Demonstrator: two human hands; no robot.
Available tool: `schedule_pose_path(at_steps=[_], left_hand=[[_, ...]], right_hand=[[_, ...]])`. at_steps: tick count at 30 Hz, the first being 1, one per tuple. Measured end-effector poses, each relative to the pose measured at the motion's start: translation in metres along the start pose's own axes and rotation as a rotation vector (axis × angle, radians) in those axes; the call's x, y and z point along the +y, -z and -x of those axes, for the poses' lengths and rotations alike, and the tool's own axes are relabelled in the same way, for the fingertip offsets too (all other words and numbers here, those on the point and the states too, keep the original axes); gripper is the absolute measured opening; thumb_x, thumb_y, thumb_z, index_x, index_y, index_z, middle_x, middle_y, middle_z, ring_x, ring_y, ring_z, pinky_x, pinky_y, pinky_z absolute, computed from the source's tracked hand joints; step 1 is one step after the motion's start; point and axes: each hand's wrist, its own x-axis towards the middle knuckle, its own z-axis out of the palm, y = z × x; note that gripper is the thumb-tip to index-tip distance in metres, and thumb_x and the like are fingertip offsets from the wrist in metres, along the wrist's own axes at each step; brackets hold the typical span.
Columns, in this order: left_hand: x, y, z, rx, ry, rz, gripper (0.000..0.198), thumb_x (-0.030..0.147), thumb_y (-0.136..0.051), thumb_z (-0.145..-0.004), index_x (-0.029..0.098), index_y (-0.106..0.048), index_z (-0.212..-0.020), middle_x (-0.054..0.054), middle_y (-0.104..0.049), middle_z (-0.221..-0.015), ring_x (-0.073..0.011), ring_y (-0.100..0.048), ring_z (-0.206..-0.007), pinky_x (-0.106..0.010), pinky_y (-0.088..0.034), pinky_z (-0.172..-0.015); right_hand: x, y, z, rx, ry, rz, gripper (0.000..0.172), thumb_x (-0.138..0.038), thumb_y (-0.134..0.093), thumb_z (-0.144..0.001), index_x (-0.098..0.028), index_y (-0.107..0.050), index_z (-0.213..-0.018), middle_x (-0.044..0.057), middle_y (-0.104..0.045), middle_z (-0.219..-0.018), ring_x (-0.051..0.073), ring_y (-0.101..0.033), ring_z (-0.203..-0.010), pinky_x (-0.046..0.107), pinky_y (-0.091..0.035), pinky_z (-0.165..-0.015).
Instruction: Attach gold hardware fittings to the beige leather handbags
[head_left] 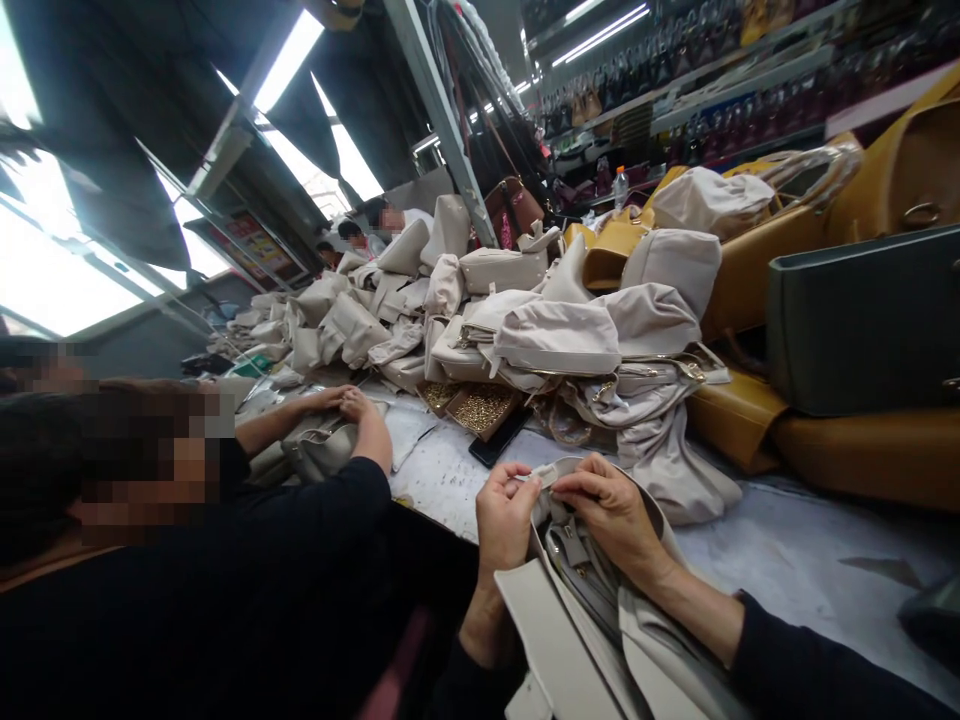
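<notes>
Gaping, cream bag [546, 635] shows greyish interior [596, 590].

Dark green bag [862, 320] over on the right, among mustard bags [874, 450]. Black phone [496, 442] flat on white tabletop [442, 485]. Orange-capped bottle [620, 188] farther back. I see loaded shelves [742, 98] behind. Co-worker [247, 590], dark top, left.

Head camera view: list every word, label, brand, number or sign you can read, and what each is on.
None can be read.
Red-and-yellow panel, background left: any print is too blurred.
Orange-capped bottle: too small to make out a label.
Cream bag in both hands: no lettering shows.
</notes>
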Motion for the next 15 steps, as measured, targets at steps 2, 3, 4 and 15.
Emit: schedule_pose_path(at_steps=[2, 3, 4, 15], left_hand=[[0.000, 0.000, 0.000, 0.000, -0.007, -0.010, 0.037, 0.039, -0.083, -0.068, 0.015, -0.065, -0.090, 0.005, -0.058, -0.055, -0.0087, -0.047, -0.046, -0.019, -0.036, -0.049], [-0.001, 0.000, 0.000, -0.002, -0.009, -0.014, 0.036, 0.039, -0.083, -0.069, 0.015, -0.065, -0.090, 0.005, -0.059, -0.055, -0.0090, -0.048, -0.047, -0.019, -0.036, -0.049], [-0.002, 0.000, -0.001, -0.004, -0.010, -0.017, 0.035, 0.038, -0.082, -0.070, 0.015, -0.065, -0.090, 0.005, -0.059, -0.055, -0.0091, -0.048, -0.047, -0.020, -0.035, -0.049], [0.017, 0.007, 0.009, -0.135, -0.072, -0.155, 0.038, 0.017, -0.070, -0.073, 0.016, -0.072, -0.111, -0.002, -0.071, -0.085, -0.0104, -0.060, -0.061, -0.020, -0.046, -0.059]], right_hand=[[0.000, 0.000, -0.001, 0.001, -0.010, -0.004, 0.014, -0.028, -0.070, -0.094, -0.025, -0.080, -0.086, 0.001, -0.058, -0.077, 0.017, -0.057, -0.073, 0.028, -0.047, -0.065], [0.001, 0.000, -0.001, -0.001, -0.015, -0.006, 0.013, -0.028, -0.070, -0.094, -0.025, -0.080, -0.086, 0.000, -0.058, -0.076, 0.017, -0.057, -0.073, 0.029, -0.047, -0.066], [0.001, -0.001, -0.001, -0.003, -0.021, -0.009, 0.012, -0.029, -0.071, -0.093, -0.025, -0.080, -0.086, 0.000, -0.058, -0.076, 0.017, -0.057, -0.073, 0.029, -0.047, -0.066], [-0.002, 0.000, -0.002, -0.049, -0.040, 0.010, 0.010, -0.026, -0.070, -0.093, -0.024, -0.077, -0.086, 0.001, -0.058, -0.080, 0.018, -0.058, -0.077, 0.030, -0.047, -0.069]])
